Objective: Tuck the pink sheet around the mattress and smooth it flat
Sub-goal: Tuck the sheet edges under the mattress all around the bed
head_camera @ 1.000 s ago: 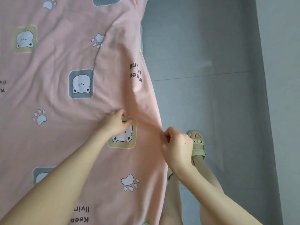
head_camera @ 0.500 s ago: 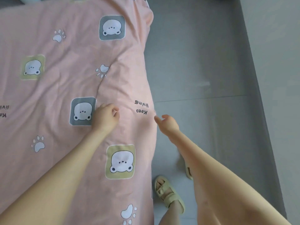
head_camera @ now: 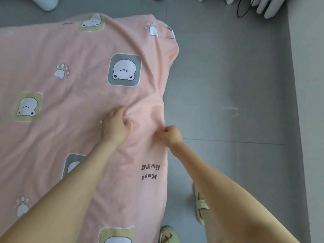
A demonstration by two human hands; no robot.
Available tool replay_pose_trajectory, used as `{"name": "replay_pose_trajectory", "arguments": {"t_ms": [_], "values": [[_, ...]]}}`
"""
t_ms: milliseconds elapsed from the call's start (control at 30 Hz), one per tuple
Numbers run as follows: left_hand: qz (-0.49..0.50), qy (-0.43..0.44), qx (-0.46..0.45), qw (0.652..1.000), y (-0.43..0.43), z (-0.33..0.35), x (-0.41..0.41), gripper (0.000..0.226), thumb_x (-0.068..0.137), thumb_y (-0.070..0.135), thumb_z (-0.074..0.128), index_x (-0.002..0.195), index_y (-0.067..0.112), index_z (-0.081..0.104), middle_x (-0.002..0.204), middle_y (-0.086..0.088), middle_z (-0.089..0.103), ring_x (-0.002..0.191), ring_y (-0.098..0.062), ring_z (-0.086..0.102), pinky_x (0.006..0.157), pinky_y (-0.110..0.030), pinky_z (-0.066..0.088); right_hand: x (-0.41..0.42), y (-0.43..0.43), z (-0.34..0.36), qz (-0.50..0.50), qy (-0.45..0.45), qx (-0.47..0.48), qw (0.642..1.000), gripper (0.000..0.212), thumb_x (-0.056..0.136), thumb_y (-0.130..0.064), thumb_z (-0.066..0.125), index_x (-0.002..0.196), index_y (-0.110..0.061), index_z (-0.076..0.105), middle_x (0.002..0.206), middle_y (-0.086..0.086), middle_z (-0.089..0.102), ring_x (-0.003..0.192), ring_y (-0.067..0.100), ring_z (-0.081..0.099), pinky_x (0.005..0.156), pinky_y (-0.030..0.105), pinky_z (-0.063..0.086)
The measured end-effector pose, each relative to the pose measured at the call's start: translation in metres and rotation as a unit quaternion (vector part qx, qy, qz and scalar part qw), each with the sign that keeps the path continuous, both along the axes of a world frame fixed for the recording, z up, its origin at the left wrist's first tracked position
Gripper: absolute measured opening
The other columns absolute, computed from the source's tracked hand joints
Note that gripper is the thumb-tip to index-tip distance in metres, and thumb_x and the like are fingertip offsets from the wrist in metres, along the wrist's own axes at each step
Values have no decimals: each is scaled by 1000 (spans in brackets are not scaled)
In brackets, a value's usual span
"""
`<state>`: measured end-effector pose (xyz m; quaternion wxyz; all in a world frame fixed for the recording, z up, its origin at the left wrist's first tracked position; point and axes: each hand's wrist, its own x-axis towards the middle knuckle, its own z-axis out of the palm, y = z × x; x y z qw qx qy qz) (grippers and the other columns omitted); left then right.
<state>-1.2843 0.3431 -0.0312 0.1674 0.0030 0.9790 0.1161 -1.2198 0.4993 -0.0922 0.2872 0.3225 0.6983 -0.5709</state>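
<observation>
Step in hand: gathering slack along side edge of pink cotton sheet printed with bears and paws (head_camera: 78, 55), spread over low mattress on grey tiled floor (head_camera: 228, 85)

Left hand (head_camera: 116, 126) on top, fingers curled into bunched fold; right hand (head_camera: 171, 135) pinches cloth at edge, where it drops over side

Next move, likely: draw hem down, push under mattress, sweep creases flat
</observation>
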Motion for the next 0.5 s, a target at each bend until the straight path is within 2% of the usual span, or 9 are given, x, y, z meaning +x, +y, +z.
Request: {"name": "replay_pose_trajectory", "arguments": {"t_ms": [67, 133, 167, 200, 267, 300, 333, 400, 500], "values": [[7, -10, 2, 1000, 5, 2, -12, 51, 90, 13, 52, 140, 12, 40, 145, -10, 42, 130, -30, 41, 105, -38, 35, 10, 14, 28, 37, 122, 171, 977, 45, 82, -11, 54, 52, -18, 20, 49, -2, 25, 53, 22, 24, 46, 28, 17], [-12, -4, -2, 1000, 10, 5, -23, 52, 90, 11, 49, 141, 11, 39, 147, -10, 40, 133, -29, 38, 107, -36, 32, 26, 19, 64, 36, 321, 306, 896, 44, 68, -3, 54, 53, -20, 16, 43, -4, 24, 47, 19, 17, 47, 24, 14], [-35, -9, -12, 999, 12, 5, -30, 52, 91, 10, 47, 142, 11, 38, 147, -11, 39, 135, -29, 36, 109, -35, 30, 30, 18, 76, 31, 365, 331, 869, 42, 62, -2, 55, 54, -20, 17, 42, -3, 29, 46, 17, 16, 46, 24, 14], [-56, -28, -22, 998, 12, 5, -37, 53, 91, 10, 46, 143, 13, 37, 149, -11, 36, 138, -28, 31, 111, -34, 27, 26, 18, 81, 39, 365, 339, 866, 40, 62, -3, 55, 55, -19, 19, 42, 0, 33, 46, 17, 18, 45, 24, 13], [-73, -99, -27, 992, 11, 5, -48, 54, 93, 16, 45, 145, 20, 32, 154, -10, 27, 143, -26, 20, 114, -35, 23, 2, 23, 77, 80, 242, 260, 931, 43, 77, -10, 56, 53, -16, 22, 46, 2, 32, 49, 20, 22, 43, 25, 15], [-70, -127, -22, 989, 11, 5, -53, 54, 93, 17, 44, 145, 23, 31, 155, -9, 24, 145, -25, 17, 115, -34, 23, -11, 30, 68, 71, 149, 171, 971, 45, 84, -19, 58, 52, -17, 26, 48, 1, 31, 52, 21, 26, 44, 28, 19], [-64, -135, -14, 989, 12, 6, -57, 54, 94, 15, 44, 145, 23, 32, 155, -8, 24, 145, -24, 16, 114, -33, 23, -24, 38, 59, 38, 80, 82, 993, 45, 87, -28, 59, 53, -18, 31, 51, -1, 34, 56, 20, 29, 47, 30, 22], [-61, -93, 5, 994, 18, 9, -67, 53, 92, 11, 45, 144, 19, 37, 153, -6, 29, 142, -26, 24, 112, -32, 26, -53, 52, 42, -78, 5, -26, 997, 35, 89, -39, 57, 65, -15, 48, 66, 3, 44, 67, 18, 38, 56, 29, 28], [-102, -28, -10, 994, 26, 10, -91, 50, 90, 9, 47, 140, 16, 42, 149, -7, 36, 130, -33, 34, 103, -36, 32, -95, 63, 24, -136, -71, -55, 987, 47, 91, -49, 50, 103, -4, 60, 93, 5, 50, 86, 20, 47, 70, 28, 36]]}}
